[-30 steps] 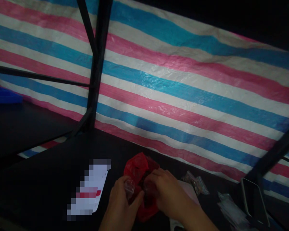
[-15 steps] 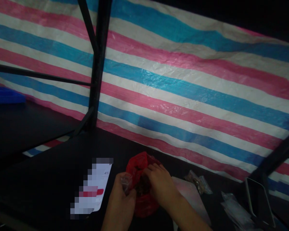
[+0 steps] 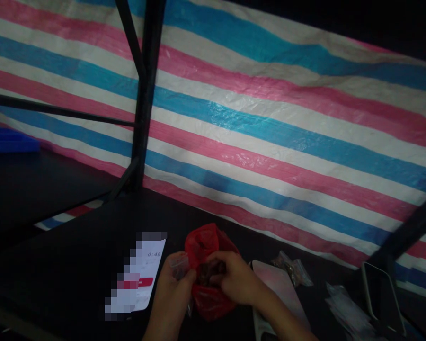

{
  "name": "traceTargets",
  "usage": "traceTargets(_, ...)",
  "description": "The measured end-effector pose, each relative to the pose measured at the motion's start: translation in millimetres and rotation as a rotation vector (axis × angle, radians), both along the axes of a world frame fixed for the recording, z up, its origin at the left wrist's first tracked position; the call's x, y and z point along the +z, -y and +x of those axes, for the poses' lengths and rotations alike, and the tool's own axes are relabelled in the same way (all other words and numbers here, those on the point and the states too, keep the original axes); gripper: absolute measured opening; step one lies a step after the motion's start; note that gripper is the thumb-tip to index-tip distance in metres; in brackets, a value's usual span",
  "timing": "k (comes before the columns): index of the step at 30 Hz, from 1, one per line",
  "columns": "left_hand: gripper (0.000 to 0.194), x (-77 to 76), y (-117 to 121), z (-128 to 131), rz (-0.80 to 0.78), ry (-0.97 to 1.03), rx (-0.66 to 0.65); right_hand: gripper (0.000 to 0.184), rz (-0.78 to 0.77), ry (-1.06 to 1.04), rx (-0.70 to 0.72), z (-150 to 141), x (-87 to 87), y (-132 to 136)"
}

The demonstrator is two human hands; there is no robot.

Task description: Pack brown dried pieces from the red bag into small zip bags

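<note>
In the head view, the left hand (image 3: pixel 172 286) has its grip closed on a small clear bag (image 3: pixel 179 265), thumb and fingers together on the plastic, just beside an open red bag (image 3: pixel 215 305) on the dark tabletop (image 3: pixel 88 270). The right hand (image 3: pixel 236 277) has its fingertips at the mouth of this red bag, among small dark pieces (image 3: pixel 203 273); whether its grip is clamped on any piece, I cannot tell. The step in hand seems to be the taking of pieces from the red bag – this is my judgement. The next move would call for a light pinch of the right fingers, and for a clear bag with its mouth kept open. Filled little bags (image 3: pixel 300 272) lie near, behind a flat pale device (image 3: pixel 279 286).
</note>
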State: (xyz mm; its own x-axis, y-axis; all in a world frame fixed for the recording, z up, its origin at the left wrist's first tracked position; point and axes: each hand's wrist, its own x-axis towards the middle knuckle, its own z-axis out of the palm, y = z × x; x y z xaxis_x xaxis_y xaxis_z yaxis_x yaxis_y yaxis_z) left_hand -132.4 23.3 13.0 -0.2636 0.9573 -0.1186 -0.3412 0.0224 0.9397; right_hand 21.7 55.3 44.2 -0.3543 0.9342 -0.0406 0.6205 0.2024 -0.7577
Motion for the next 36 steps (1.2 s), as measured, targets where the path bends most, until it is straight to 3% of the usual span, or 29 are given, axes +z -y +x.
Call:
traceTargets(8, 0.038, -4.6, -9, -1, 0.163, -0.178, -0.052, 0.043, -0.077, -0.231, -0.016, 18, 2.3, 4)
traceTargets(16, 0.023, -17.2, -4, 5, 0.215, -0.403, -0.19, 0.035, 0.046, -0.308, 0.014, 27, 29.1, 17)
traceTargets(18, 0.029, -20.4, -4, 7, 0.228, -0.427, -0.217, 0.037, 0.098, -0.247, 0.0, 20, 36.5, 23)
traceTargets(21, 0.035, -21.3, -3, 9, 0.249, -0.454, -0.246, 0.044, 0.259, 0.011, 0.008, 7, 47.3, 35)
traceTargets(27, 0.032, -17.2, -1, 11, 0.249, -0.482, -0.278, 0.056, 0.473, 0.458, 0.195, -10, 58.9, 48)
traceTargets(31, 0.034, -15.7, -1, 8, 0.236, -0.476, -0.264, 0.055, 0.509, 0.483, 0.257, -10, 59.3, 46)
traceTargets(36, 0.02, -17.0, -2, 3, 0.21, -0.532, -0.148, 0.047, 0.492, 0.36, 0.08, -3, 66.3, 40)
